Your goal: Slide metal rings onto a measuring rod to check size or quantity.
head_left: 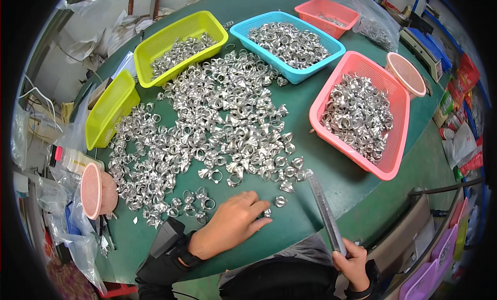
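Low over the green table (pixel 290 225), my left hand (pixel 233 225) pinches a small silver metal ring (pixel 267 213) between thumb and forefinger. My right hand (pixel 353 264), at the table's near edge, is closed round the lower end of a long tapered grey metal rod (pixel 325 213). The rod's narrow tip points up and away, toward the loose rings. A wide heap of silver rings (pixel 228 113) spreads over the table beyond my left hand. A few single rings lie just past its fingers, among them one ring (pixel 280 201) by itself.
A pink basket (pixel 398 139) of rings stands at the right, a blue basket (pixel 339 52) of rings behind the heap. Two yellow-green baskets (pixel 220 28) (pixel 111 111) stand at the left. Small round pink baskets (pixel 92 191) (pixel 406 75) sit near either side. A red basket (pixel 321 10) is farthest back.
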The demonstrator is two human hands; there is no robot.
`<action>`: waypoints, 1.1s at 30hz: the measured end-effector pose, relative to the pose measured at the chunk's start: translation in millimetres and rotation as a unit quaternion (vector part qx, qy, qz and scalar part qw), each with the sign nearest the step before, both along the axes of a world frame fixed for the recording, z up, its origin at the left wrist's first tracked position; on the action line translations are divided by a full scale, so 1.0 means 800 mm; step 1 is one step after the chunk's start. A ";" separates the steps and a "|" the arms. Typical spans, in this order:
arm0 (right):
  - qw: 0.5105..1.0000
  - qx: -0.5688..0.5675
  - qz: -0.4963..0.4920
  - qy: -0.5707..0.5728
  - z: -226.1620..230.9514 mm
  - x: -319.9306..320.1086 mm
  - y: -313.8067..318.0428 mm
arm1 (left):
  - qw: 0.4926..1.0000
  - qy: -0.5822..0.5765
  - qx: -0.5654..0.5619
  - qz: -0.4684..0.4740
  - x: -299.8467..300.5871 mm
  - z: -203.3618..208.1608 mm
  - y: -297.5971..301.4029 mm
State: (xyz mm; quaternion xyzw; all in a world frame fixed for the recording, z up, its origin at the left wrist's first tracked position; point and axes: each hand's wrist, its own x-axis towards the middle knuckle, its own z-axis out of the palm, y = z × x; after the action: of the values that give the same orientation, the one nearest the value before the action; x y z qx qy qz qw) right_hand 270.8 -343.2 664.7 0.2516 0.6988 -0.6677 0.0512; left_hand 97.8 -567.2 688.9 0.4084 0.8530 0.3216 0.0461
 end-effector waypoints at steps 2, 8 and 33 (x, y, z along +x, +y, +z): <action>0.998 0.040 0.050 0.011 -0.001 -0.001 0.002 | 1.000 -0.013 0.004 0.010 0.002 0.002 -0.001; 0.983 0.109 0.136 0.056 0.013 -0.002 0.002 | 0.873 -0.428 0.186 0.145 0.003 0.008 -0.023; 0.959 0.166 0.187 0.133 0.018 -0.036 -0.036 | 0.779 -0.561 0.281 -0.006 0.031 0.000 -0.001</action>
State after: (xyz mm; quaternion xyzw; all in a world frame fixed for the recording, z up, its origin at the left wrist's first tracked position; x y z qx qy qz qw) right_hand 242.2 -372.4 679.1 0.0306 0.8345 -0.5487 0.0390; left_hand 122.7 -567.6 688.5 0.1561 0.5454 0.7190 0.4015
